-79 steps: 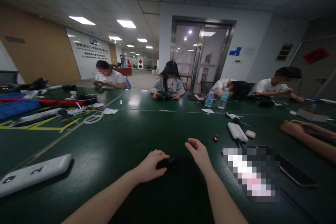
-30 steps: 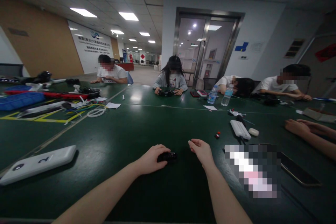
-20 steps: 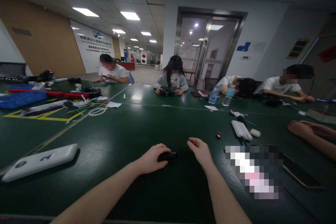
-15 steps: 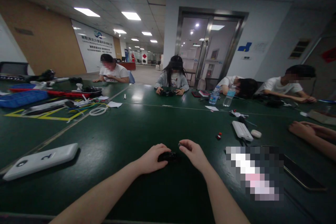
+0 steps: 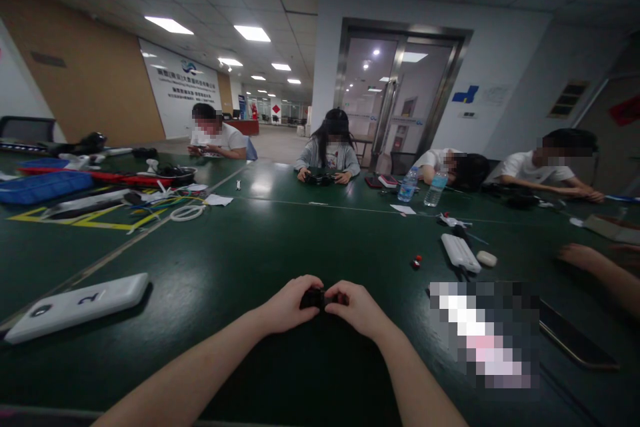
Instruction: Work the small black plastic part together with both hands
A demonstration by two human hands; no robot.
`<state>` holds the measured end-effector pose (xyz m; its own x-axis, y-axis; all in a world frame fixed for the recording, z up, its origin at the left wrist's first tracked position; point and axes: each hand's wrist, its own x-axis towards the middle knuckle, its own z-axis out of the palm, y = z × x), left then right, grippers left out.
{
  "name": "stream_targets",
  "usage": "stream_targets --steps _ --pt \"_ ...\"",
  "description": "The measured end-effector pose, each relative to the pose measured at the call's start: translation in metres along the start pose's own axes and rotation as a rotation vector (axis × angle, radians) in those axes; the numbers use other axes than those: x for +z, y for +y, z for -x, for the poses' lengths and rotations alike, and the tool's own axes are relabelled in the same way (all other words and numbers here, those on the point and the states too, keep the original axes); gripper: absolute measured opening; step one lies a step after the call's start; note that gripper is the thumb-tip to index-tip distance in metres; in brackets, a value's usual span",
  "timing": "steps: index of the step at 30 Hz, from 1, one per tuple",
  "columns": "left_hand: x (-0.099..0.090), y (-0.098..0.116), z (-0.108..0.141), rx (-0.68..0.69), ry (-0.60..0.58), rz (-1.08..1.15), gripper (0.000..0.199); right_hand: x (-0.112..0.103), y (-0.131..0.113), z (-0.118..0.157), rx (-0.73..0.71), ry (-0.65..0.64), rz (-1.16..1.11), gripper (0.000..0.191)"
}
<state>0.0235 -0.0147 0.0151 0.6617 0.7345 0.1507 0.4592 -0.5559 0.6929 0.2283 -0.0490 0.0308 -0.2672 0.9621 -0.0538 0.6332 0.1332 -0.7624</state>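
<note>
A long dark green workbench (image 5: pixel 215 240) fills the view, with a white rounded plastic case (image 5: pixel 75 307) printed with a 2 lying to the left; nearer the middle, the left hand (image 5: pixel 290 303) and right hand (image 5: pixel 357 307) meet, fingers curled and pinching a small black object (image 5: pixel 313 298) between them

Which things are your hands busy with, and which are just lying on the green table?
Busy with:
left hand
right hand
small black object, held by both

Just lying there:
white slab marked 2
white ribbed block
small red piece
white oval piece
smartphone
</note>
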Motion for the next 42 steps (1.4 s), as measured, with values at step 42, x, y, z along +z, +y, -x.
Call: stream_targets --steps 42 --pt "-0.004 -0.002 0.001 0.127 -0.091 -0.290 0.035 0.001 0.015 -0.007 -0.033 0.090 -0.013 0.021"
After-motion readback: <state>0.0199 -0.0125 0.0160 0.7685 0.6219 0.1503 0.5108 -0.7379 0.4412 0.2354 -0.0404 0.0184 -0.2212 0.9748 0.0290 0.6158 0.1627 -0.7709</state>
